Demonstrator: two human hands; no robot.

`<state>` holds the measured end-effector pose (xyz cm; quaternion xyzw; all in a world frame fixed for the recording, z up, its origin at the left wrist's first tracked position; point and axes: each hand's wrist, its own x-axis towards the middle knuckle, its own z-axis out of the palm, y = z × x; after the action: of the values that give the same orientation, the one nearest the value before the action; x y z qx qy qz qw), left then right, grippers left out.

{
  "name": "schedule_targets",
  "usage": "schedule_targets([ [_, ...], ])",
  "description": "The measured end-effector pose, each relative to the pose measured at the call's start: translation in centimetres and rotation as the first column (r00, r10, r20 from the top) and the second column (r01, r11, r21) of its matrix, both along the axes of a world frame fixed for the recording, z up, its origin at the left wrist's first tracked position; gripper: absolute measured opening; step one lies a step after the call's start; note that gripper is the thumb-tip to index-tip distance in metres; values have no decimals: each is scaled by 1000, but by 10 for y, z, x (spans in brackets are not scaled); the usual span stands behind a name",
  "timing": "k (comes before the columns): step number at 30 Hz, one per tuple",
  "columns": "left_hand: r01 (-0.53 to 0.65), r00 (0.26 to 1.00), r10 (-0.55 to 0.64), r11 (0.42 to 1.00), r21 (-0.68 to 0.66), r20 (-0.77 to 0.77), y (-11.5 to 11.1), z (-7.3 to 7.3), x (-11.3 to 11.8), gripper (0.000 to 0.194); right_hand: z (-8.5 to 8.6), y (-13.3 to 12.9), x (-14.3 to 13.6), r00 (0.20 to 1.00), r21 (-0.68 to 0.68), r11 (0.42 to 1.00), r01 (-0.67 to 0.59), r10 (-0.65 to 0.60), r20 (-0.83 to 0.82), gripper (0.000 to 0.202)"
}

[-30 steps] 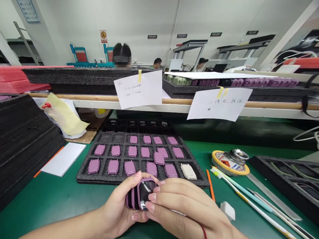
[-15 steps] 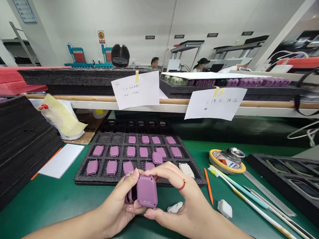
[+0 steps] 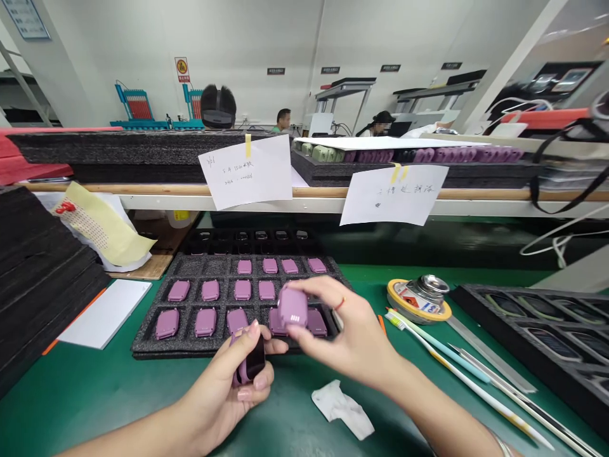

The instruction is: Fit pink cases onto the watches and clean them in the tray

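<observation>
Left hand point(image 3: 222, 388): clamped on purple watch stack point(image 3: 255, 362)
Right hand point(image 3: 354, 333): gripping one case point(image 3: 294, 307), now up at the tray point(image 3: 190, 351)
Tissue point(image 3: 342, 406): now uncovered

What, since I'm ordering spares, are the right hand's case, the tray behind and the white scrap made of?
Case: perhaps plastic or painted metal, satin purple with soft highlights. Tray: probably foam, matte, speckled dark grey. Scrap: likely tissue or cloth, matte, creased.

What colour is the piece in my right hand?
Purple; the piece in the right hand shows in the head view.
</observation>
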<state>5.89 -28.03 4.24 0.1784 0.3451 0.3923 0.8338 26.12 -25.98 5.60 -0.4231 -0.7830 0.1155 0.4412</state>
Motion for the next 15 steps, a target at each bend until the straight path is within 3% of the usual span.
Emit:
schedule_targets([
  [2,-24,999,23,999,-28,-35,2,-1,0,31,-8,16,11,996,-57,994,92,-93,-10,35],
  [5,-10,997,7,1000,-26,-80,3,-3,0,17,-26,36,21,993,-114,987,117,-117,14,32],
  [9,73,983,-64,996,48,-173,4,-4,-2,32,-43,45,24,997,-173,983,67,-59,51,31],
  [12,121,976,-97,986,117,-197,4,-4,-2,33,-37,38,21,998,-175,983,61,-58,25,40],
  [15,137,987,-126,984,115,-97,4,-4,-1,45,-20,19,11,999,-163,986,23,-27,-20,41],
])
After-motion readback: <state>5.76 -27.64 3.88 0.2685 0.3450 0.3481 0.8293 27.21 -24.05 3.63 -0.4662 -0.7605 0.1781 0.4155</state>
